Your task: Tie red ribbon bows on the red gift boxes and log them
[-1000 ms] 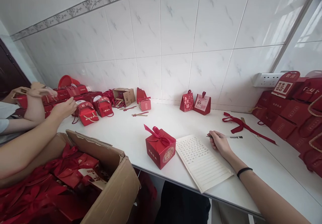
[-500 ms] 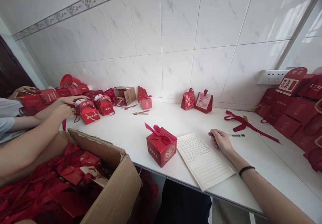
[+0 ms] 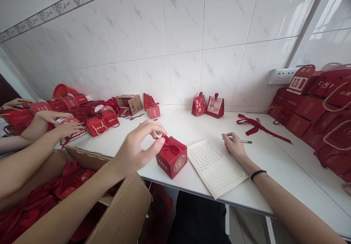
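Note:
A red gift box [image 3: 171, 160] with a ribbon bow on its lid and a gold round print stands near the table's front edge. Over its left side reaches my left hand [image 3: 142, 147], thumb and fingers apart around the loose ribbon end; it does not look closed on it. My right hand [image 3: 235, 147] grips a pen [image 3: 242, 141] above the right edge of a lined notepad [image 3: 219, 174]. Rows of handwritten characters fill the notepad's upper part. The notepad lies just right of the gift box.
A cardboard box [image 3: 128, 203] of red ribboned boxes stands at the lower left. Beyond it, another person's hands [image 3: 68, 127] handle red boxes. Stacked red boxes [image 3: 304, 108], loose ribbon [image 3: 256, 123] and a wall socket [image 3: 282, 76] are at right. Two small bags [image 3: 215, 107] stand by the wall.
My left hand has come in from the lower left to the gift box's ribbon. My right hand still holds the pen. The other person's hands have shifted among the red boxes.

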The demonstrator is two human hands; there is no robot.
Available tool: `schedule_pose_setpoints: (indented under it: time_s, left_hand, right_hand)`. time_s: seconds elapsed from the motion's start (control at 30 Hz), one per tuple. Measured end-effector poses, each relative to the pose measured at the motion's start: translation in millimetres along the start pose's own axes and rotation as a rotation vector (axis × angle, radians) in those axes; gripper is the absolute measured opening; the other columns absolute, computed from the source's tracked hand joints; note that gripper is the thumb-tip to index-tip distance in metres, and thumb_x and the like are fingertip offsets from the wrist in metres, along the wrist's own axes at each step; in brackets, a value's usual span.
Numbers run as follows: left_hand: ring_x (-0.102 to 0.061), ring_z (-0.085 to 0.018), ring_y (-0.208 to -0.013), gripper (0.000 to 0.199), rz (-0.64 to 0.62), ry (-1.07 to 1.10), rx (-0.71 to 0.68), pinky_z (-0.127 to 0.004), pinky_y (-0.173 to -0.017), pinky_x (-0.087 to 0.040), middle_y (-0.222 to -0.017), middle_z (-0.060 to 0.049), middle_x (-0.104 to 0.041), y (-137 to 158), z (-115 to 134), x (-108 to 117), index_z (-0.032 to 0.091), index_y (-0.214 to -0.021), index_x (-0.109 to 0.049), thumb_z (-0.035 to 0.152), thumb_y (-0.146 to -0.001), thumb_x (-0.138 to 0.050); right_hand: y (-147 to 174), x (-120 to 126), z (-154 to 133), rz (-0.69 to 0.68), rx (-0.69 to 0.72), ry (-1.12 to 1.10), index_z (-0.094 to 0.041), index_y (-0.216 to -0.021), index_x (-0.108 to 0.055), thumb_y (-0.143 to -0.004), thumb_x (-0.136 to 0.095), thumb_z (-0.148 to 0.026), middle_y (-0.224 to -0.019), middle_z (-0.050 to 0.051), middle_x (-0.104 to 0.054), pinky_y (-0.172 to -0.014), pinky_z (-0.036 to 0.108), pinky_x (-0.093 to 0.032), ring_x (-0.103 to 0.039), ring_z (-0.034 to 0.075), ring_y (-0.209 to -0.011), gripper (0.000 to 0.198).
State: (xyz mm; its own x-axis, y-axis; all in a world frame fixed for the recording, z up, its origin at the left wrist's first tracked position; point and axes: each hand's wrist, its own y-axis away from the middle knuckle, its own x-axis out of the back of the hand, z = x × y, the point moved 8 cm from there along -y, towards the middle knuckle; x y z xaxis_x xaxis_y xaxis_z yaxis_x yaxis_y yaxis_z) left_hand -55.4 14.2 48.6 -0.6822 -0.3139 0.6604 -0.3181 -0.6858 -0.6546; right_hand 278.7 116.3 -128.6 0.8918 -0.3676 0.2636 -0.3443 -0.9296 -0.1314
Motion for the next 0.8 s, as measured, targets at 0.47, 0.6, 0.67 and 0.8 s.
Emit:
schedule_pose_setpoints:
  time_s: [0.47, 0.6, 0.67, 0.8]
  left_hand:
    - [-0.057, -0.016, -0.071, 0.027, -0.414, 0.12, 0.491, -0.029, -0.071, -0.044, -0.077, -0.002, -0.063, 14.5, -92.0, -76.8, 0.016, -0.072, -0.056, 0.042, -0.077, -0.048]
    - [-0.057, -0.014, -0.072, 0.028, -0.602, 0.422, 0.537, -0.028, -0.071, -0.046, -0.074, -0.001, -0.058, 24.4, -81.9, -95.1, 0.015, -0.07, -0.053, 0.043, -0.075, -0.053]
    - [-0.054, -0.012, -0.071, 0.029, -0.714, 0.497, 0.52, -0.027, -0.071, -0.045, -0.073, 0.0, -0.056, 29.2, -73.7, -101.3, 0.014, -0.07, -0.052, 0.043, -0.075, -0.054]
    - [-0.047, -0.01, -0.068, 0.03, -0.837, 0.458, 0.482, -0.023, -0.066, -0.038, -0.07, 0.002, -0.05, 33.1, -64.8, -102.4, 0.014, -0.071, -0.053, 0.044, -0.077, -0.053]
  right_hand:
    - [-24.1, 30.4, -3.4, -0.018, 0.372, 0.529, -0.014, -0.109, -0.056, -0.075, -0.039, -0.014, -0.097, 0.016, -0.056, -0.08, 0.044, -0.04, -0.049, 0.032, -0.099, 0.038]
    - [-4.9, 15.9, -21.2, -0.046, 0.31, 0.407, -0.014, -0.097, -0.059, -0.081, -0.042, -0.031, -0.093, 0.013, -0.06, -0.078, 0.04, -0.043, -0.055, 0.027, -0.086, 0.029]
    - [16.7, -5.8, -36.2, -0.155, 0.312, 0.352, -0.015, -0.086, -0.06, -0.084, -0.039, -0.041, -0.082, 0.01, -0.062, -0.069, 0.034, -0.046, -0.058, 0.023, -0.074, 0.034]
    - [67.1, -58.1, -64.8, -0.438, 0.293, 0.104, -0.015, -0.071, -0.059, -0.085, -0.032, -0.062, -0.062, 0.006, -0.059, -0.058, 0.029, -0.043, -0.055, 0.018, -0.058, 0.056]
